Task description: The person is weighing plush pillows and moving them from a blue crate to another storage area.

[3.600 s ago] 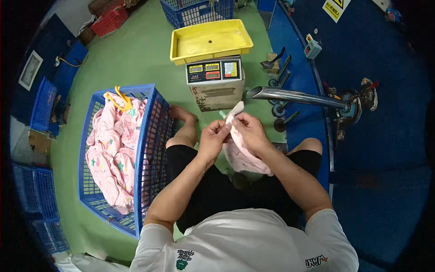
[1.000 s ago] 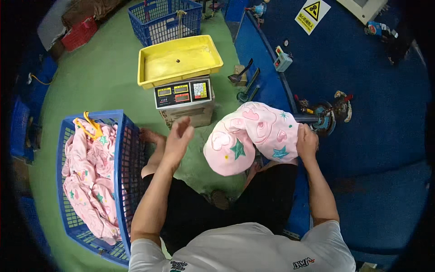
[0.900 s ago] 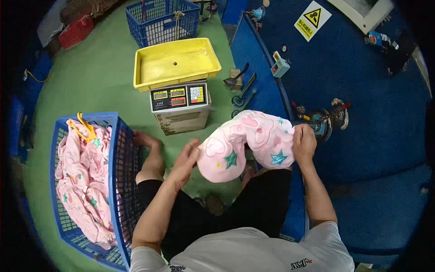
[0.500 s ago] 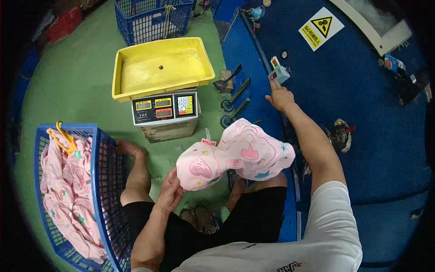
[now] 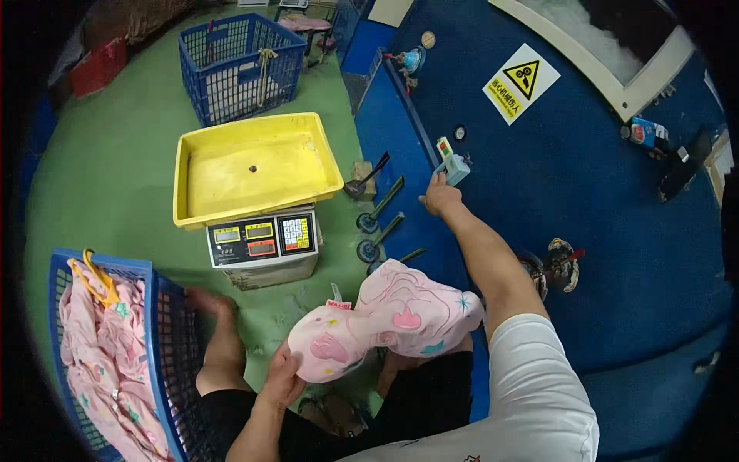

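Pink cushion (image 5: 400, 300): long axis crosswise, right end angled away.

Plump pink plush (image 5: 385, 319) that bore hearts and stars, slanted near the right thigh (image 5: 437, 394), light-blue switch box (image 5: 458, 169) that sat against blue panelling (image 5: 600, 200)

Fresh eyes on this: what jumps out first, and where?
Probably the bright yellow tray on the scale, left of centre. Then the plump, patterned pink piece at lower centre, its left end in the left hand. The right hand is at the small pale box on the blue panel, right of centre.
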`<move>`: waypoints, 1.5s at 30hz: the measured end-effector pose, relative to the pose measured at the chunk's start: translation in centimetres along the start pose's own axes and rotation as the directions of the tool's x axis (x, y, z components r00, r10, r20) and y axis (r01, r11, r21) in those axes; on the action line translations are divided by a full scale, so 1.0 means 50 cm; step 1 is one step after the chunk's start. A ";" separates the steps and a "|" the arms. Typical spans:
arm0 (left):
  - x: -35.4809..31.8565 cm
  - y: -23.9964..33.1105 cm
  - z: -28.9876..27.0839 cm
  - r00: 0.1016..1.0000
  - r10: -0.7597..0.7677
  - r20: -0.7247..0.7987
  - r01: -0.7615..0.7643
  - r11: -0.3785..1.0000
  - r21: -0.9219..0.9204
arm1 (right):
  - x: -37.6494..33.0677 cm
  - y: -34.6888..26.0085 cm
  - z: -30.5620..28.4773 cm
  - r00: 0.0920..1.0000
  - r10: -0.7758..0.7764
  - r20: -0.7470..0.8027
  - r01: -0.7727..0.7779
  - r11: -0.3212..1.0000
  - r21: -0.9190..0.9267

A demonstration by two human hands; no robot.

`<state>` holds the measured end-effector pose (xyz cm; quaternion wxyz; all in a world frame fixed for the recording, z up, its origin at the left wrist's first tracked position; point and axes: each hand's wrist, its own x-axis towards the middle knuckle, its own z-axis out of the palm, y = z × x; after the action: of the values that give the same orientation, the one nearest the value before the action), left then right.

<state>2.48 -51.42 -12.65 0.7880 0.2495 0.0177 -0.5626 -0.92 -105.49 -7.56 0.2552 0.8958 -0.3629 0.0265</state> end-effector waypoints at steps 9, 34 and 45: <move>-0.042 0.068 0.126 0.887 0.443 -0.129 -0.355 0.833 0.425 | -0.343 -0.103 -0.489 0.719 -0.605 0.342 0.190 0.644 0.741; 0.003 0.001 0.251 0.779 0.626 0.019 -0.463 0.555 0.691 | -0.437 0.013 -0.341 0.860 0.454 -0.233 -0.171 0.686 0.707; 0.013 0.072 0.393 0.818 0.575 -0.017 -0.265 0.403 0.876 | -0.447 0.018 -0.352 0.831 0.464 -0.306 -0.120 0.688 0.716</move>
<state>0.96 -59.24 5.67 0.6682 0.6805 -0.1944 -0.2296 -15.53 -83.45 2.91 -0.0129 0.8202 -0.3989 0.4100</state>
